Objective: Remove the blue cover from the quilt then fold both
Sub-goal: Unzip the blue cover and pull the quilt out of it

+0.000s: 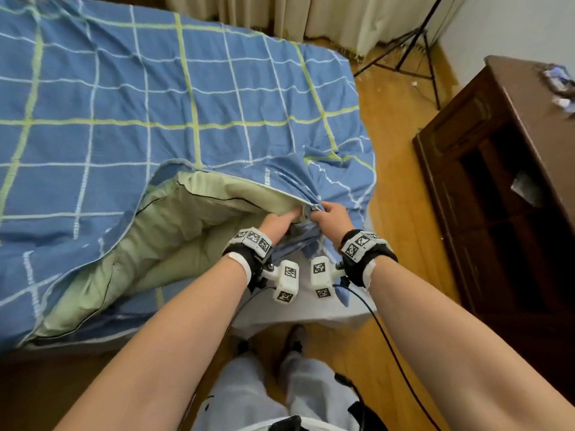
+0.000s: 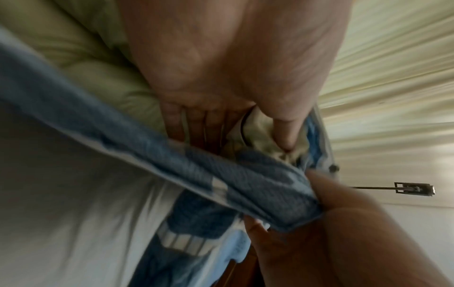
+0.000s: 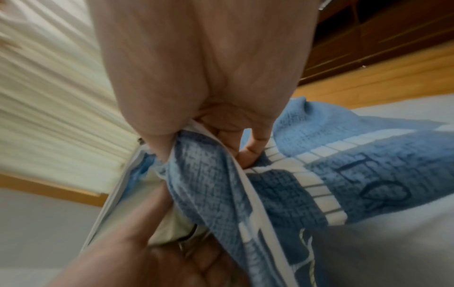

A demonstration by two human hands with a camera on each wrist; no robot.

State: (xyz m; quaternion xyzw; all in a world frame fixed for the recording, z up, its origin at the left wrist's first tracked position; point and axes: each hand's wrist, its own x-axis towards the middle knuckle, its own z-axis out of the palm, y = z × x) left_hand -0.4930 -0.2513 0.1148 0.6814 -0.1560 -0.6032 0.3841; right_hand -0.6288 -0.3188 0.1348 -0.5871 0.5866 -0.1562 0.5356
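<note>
Blue cover (image 1: 193, 98) lies over the bed, its near edge open on the quilt (image 1: 174, 225); our right hand (image 1: 331, 220) clenches cover, left hand (image 1: 277, 223) pinches quilt; tugging apart risks straining the zipper end

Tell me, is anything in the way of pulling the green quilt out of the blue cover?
Nothing visible blocks it. The cover gapes open at the near edge, the quilt already shows there. The left hand pinches the quilt corner; the right hand grips the cover's edge.
</note>
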